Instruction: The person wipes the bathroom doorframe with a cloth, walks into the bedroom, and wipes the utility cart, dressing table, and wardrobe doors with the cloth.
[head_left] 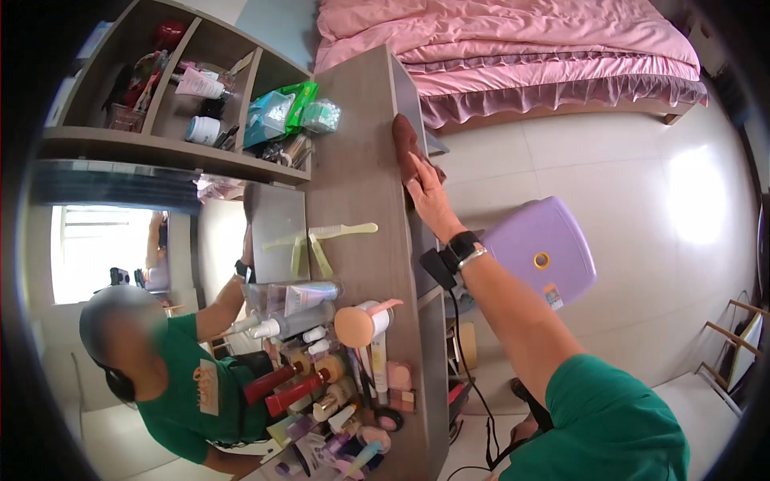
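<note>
My right hand (pixel 429 198) presses a brown cloth (pixel 407 143) against the front edge of the wooden dresser (pixel 353 172). Its fingers lie over the cloth, and part of the cloth hangs down past the edge. A black watch and a bracelet circle that wrist. My left hand does not show directly. On the dresser top near my right hand lie a pale green comb (pixel 345 230) and a clear box of small pale items (pixel 321 116). The mirror (pixel 184 240) reflects me in a green shirt with one arm stretched out.
Several bottles, tubes and make-up items crowd the dresser's lower part, among them a red bottle (pixel 303 393) and a round powder puff (pixel 354 326). Open compartments (pixel 192 28) hold cosmetics. A purple stool (pixel 529 232) stands on the tiled floor. A bed with pink bedding (pixel 513 32) is beyond. A black cable (pixel 473 377) hangs down.
</note>
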Action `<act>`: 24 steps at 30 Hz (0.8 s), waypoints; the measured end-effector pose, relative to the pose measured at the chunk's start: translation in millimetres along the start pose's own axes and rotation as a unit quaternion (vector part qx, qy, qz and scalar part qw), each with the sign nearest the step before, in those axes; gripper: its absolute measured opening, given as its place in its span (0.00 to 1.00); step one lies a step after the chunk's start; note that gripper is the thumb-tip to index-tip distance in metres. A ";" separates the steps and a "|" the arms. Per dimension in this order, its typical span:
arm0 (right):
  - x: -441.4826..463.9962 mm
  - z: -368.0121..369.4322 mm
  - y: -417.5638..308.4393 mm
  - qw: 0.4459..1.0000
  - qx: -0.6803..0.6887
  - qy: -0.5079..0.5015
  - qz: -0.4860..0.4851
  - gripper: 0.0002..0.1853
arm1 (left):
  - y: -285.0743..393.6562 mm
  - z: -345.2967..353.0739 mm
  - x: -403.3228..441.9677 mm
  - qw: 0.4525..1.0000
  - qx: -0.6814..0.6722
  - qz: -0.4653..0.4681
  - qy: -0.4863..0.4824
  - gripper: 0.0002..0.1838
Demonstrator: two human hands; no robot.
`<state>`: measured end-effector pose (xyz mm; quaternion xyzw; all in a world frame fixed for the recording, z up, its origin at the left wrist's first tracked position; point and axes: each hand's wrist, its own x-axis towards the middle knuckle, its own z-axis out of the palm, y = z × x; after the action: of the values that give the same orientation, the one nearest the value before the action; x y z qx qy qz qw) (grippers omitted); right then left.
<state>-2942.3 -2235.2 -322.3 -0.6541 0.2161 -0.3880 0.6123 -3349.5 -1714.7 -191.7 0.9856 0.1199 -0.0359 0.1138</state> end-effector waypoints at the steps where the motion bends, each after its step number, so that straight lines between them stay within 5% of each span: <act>1: 0.4 1.6 1.9 1.000 0.002 0.004 -0.006 0.25 | 3.2 -2.6 0.0 0.999 -0.018 -0.034 -0.016 0.16; 4: -73.1 -4.3 9.3 0.998 0.002 -0.028 0.052 0.26 | -46.6 16.6 -7.2 0.999 -0.040 -0.005 -0.027 0.18; 7: -179.4 -22.9 -24.3 0.993 -0.040 -0.077 0.081 0.25 | -12.1 0.1 -4.5 0.995 0.016 -0.059 -0.081 0.21; 10: -246.3 -46.4 -65.1 0.986 -0.062 -0.133 0.082 0.24 | 2.9 -2.4 -5.5 0.995 -0.065 -0.049 -0.048 0.20; 14: -299.2 -95.3 -66.8 0.910 -0.121 -0.363 0.157 0.23 | -7.5 4.7 -6.4 0.998 -0.029 -0.043 -0.042 0.18; 16: -330.3 -124.5 -35.2 0.828 -0.150 -0.534 0.078 0.24 | -10.1 7.6 -5.3 0.997 -0.009 -0.056 -0.046 0.18; 19: -340.3 -167.1 -41.7 0.764 -0.026 -0.553 0.331 0.23 | 2.4 0.4 -8.1 0.997 0.010 -0.064 -0.030 0.17; 22: -314.0 -212.2 -94.8 0.778 -0.067 -0.513 0.358 0.20 | -5.2 2.5 -11.8 0.998 0.041 -0.042 -0.033 0.17; 23: -315.7 -217.6 -104.4 0.759 0.036 -0.389 0.521 0.20 | -14.8 9.4 -12.2 0.996 0.046 -0.078 -0.016 0.20; 24: -308.5 -227.8 -114.9 0.771 0.052 -0.371 0.515 0.21 | -16.6 18.9 -10.8 0.993 0.047 -0.113 0.005 0.25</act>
<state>-3327.1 -2127.6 -297.5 -0.5050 0.2556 0.2477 0.7863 -3364.8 -1705.9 -212.6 0.9702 0.2289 -0.0495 0.0620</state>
